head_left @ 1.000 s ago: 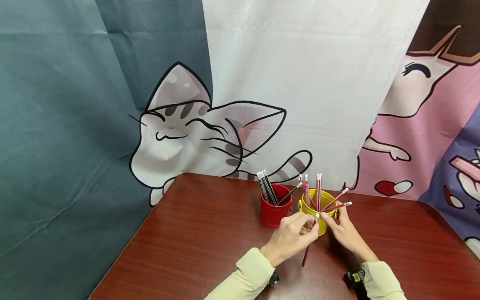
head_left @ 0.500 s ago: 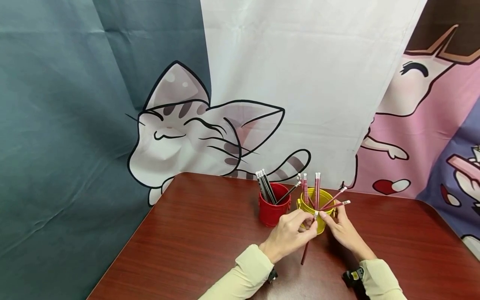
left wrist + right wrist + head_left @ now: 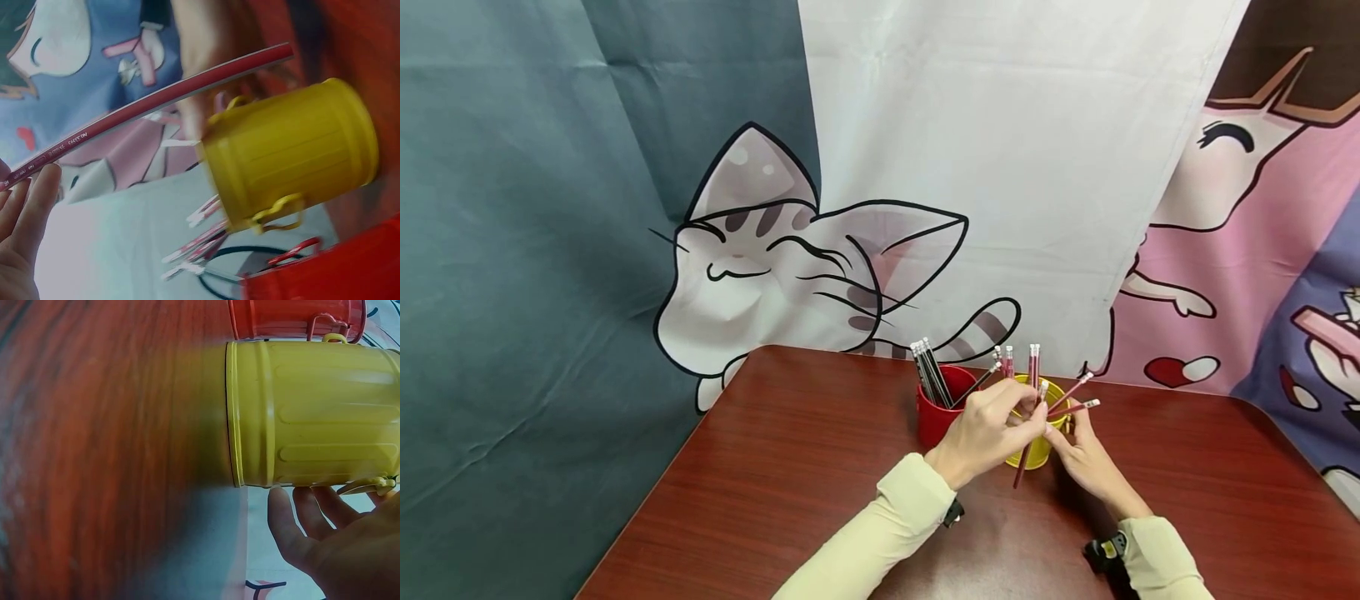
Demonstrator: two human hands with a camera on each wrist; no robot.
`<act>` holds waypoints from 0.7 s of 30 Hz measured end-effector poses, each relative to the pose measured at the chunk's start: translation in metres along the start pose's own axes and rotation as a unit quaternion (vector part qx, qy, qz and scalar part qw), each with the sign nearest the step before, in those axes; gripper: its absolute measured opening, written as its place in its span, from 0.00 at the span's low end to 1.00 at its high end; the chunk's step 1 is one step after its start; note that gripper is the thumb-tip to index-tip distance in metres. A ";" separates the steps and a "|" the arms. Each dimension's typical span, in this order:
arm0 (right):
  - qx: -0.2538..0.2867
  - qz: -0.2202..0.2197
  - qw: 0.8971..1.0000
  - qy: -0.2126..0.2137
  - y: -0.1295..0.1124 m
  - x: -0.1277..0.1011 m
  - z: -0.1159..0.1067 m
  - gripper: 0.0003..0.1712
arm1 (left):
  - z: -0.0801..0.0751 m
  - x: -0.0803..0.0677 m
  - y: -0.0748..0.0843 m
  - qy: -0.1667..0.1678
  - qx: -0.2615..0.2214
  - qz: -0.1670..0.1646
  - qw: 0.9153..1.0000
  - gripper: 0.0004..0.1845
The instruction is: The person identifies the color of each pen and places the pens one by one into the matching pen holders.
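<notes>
My left hand [image 3: 988, 429] pinches a dark red pencil [image 3: 187, 87] near its eraser end. The pencil slants in front of the small yellow bucket [image 3: 1036, 454], its eraser up and its other end pointing down toward the table. My right hand [image 3: 1097, 471] holds the bucket from the right, thumb near the front rim, and its fingers [image 3: 306, 512] lie along the side by the handle in the right wrist view. Several red pencils [image 3: 1034, 360] with white-looking eraser ends stand and lean in the yellow bucket. My left hand covers part of its rim.
Close to the left of the yellow bucket stands a red bucket [image 3: 930, 423] holding several black pencils [image 3: 931, 375]. Both are on a reddish-brown wooden table [image 3: 775, 467]. A cloth backdrop [image 3: 880, 125] with cartoon figures hangs behind the table.
My left hand has lifted the pencil up and slightly right, from low in front of the yellow bucket to its rim. My right hand stays in place on the bucket.
</notes>
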State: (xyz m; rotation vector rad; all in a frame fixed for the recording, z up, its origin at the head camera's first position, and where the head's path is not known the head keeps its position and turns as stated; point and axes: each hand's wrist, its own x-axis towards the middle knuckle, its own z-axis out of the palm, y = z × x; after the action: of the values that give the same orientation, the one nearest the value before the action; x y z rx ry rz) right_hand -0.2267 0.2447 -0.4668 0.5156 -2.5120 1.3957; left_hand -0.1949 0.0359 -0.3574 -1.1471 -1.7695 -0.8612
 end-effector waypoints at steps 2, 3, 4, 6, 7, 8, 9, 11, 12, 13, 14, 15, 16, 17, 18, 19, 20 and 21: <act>0.009 0.008 1.000 -0.002 0.001 0.001 0.000 0.33 | -0.002 0.009 -0.002 0.010 -0.002 -0.001 1.000 0.02; 0.013 0.011 1.000 -0.004 0.001 0.001 0.000 0.33 | -0.003 0.014 -0.003 0.016 -0.001 -0.002 1.000 0.02; 0.020 0.014 1.000 -0.006 0.002 0.001 0.000 0.33 | -0.003 0.018 -0.004 0.023 0.000 -0.003 1.000 0.02; 0.026 0.017 0.999 -0.007 0.003 0.002 0.000 0.34 | -0.005 0.027 -0.007 0.029 -0.002 -0.004 1.000 0.03; 0.027 0.018 0.999 -0.007 0.003 0.002 0.001 0.34 | -0.007 0.031 -0.008 0.029 -0.006 -0.004 1.000 0.03; 0.028 0.017 0.999 -0.008 0.003 0.002 0.001 0.34 | -0.008 0.035 -0.009 0.029 -0.006 -0.002 1.000 0.03; 0.027 0.019 0.999 -0.009 0.004 0.002 0.001 0.33 | -0.009 0.039 -0.010 0.028 -0.005 0.002 1.000 0.03; 0.025 0.019 0.999 -0.009 0.004 0.002 0.001 0.33 | -0.011 0.047 -0.012 0.023 -0.007 0.005 1.000 0.03; 0.024 0.020 0.999 -0.011 0.003 0.002 0.001 0.33 | -0.012 0.050 -0.013 0.022 -0.007 0.005 1.000 0.03; 0.022 0.020 0.999 -0.012 0.003 0.002 0.001 0.33 | -0.013 0.053 -0.014 0.020 -0.007 0.005 1.000 0.04; 0.022 0.020 0.999 -0.012 0.003 0.002 0.001 0.33 | -0.014 0.056 -0.015 0.019 -0.007 0.004 1.000 0.04; 0.021 0.020 1.000 -0.011 0.002 0.002 0.001 0.33 | -0.014 0.059 -0.016 0.017 -0.008 0.002 1.000 0.04; 0.020 0.019 1.000 -0.010 0.002 0.002 0.000 0.34 | -0.015 0.062 -0.017 0.015 -0.009 0.001 1.000 0.04; 0.020 0.018 1.000 -0.010 0.002 0.002 0.000 0.34 | -0.015 0.065 -0.018 0.014 -0.007 0.001 1.000 0.04; 0.019 0.018 1.000 -0.009 0.002 0.002 0.000 0.34 | -0.016 0.068 -0.020 0.012 -0.006 0.002 1.000 0.04; 0.018 0.018 1.000 -0.008 0.002 0.002 0.000 0.33 | -0.016 0.070 -0.021 0.011 -0.004 0.003 1.000 0.04; 0.020 0.017 1.000 -0.007 0.003 0.002 0.000 0.33 | -0.016 0.073 -0.023 0.011 -0.001 0.004 1.000 0.04; 0.019 0.016 1.000 -0.007 0.003 0.002 0.000 0.33 | -0.017 0.075 -0.025 0.011 -0.001 0.004 1.000 0.04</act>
State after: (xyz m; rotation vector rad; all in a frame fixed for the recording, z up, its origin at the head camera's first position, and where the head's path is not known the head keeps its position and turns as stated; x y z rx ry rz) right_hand -0.2294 0.2456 -0.4685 0.4962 -2.5199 1.4582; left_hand -0.2306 0.0397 -0.2848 -1.1410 -1.7457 -0.8683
